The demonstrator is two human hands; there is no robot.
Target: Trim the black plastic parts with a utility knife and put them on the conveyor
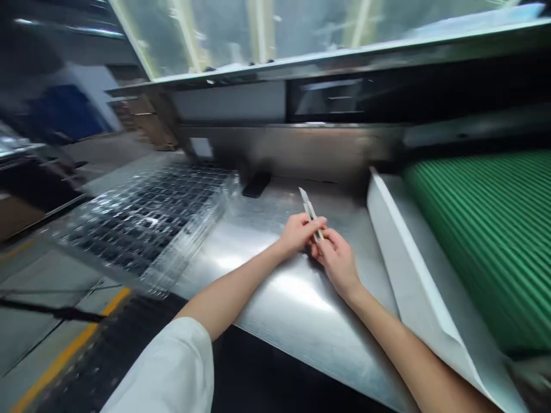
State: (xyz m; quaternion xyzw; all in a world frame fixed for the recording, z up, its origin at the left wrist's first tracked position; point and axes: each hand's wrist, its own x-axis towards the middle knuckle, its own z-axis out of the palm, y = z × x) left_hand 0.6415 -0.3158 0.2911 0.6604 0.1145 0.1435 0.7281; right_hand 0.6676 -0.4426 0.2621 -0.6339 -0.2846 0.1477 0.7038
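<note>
Both hands come together over the metal tabletop (267,287), around a slim utility knife (310,209) with a pale handle. Its blade points up and away from me. My left hand (300,230) is closed on the knife's handle from the left, the thumb lying across it. On the lower end of the handle, my right hand (338,258) is closed too, its fingers curled and partly hidden. Left of the hands lies a clear plastic tray (189,252) with many small compartments that look dark.
A dark flat phone-like object (257,184) lies near the back of the table. On the right, a raised white strip (400,269) stands beside a ribbed green conveyor belt (486,229). A metal ledge (301,67) overhangs the back. Cardboard boxes (150,123) stand far left.
</note>
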